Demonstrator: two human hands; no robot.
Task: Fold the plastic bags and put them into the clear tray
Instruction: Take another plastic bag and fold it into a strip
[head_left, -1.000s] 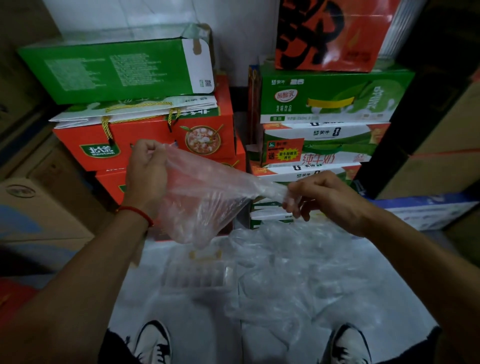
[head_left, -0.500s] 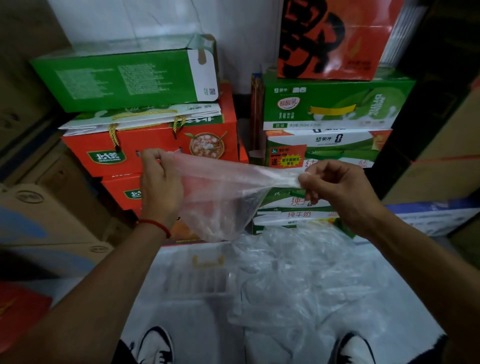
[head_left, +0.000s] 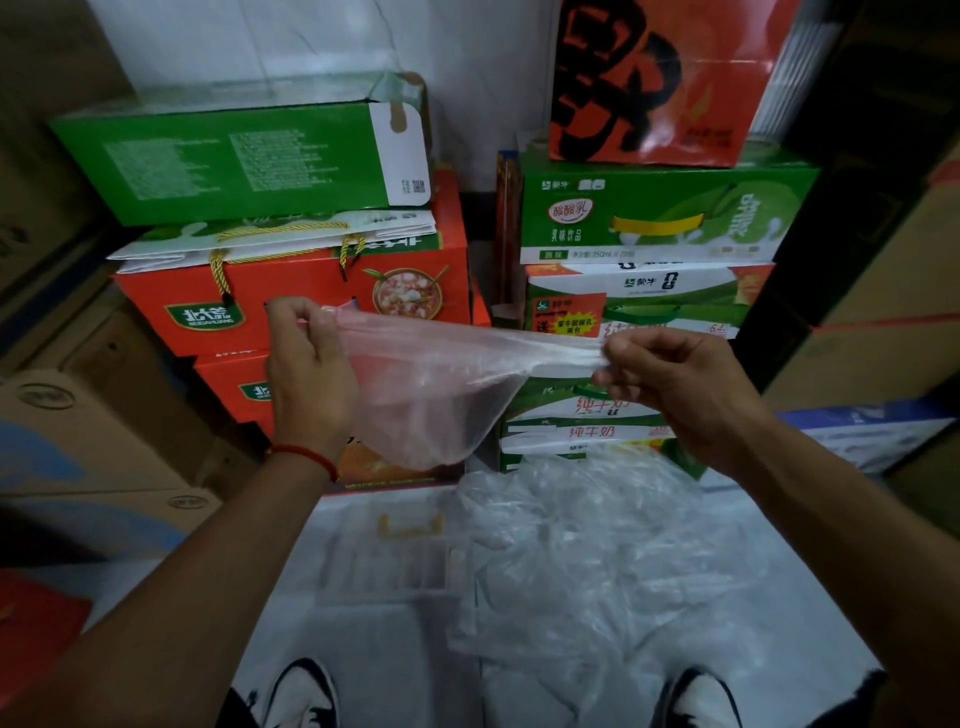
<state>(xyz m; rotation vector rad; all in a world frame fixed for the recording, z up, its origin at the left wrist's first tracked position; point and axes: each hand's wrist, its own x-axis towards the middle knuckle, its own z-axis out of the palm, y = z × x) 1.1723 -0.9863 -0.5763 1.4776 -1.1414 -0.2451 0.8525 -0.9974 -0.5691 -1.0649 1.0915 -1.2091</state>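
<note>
A clear plastic bag (head_left: 441, 384) is stretched flat in the air between my hands at chest height. My left hand (head_left: 306, 374) pinches its left end and my right hand (head_left: 670, 379) pinches its bunched right end. The bag's loose middle sags down below the taut top edge. Below the hands, the clear tray (head_left: 395, 561) lies on a pale surface, with a small yellow piece at its far rim. A crumpled heap of clear plastic bags (head_left: 597, 561) lies just right of the tray.
Stacked red and green cartons (head_left: 291, 291) rise close behind the hands, and more green cartons (head_left: 660, 218) on the right. Brown cardboard boxes (head_left: 88, 431) crowd the left side. My two shoes (head_left: 301, 696) show at the bottom edge.
My hands have drawn apart and levelled out, pulling the bag's top edge taut. The right hand rose and moved right; the bag now hangs as a flatter sheet.
</note>
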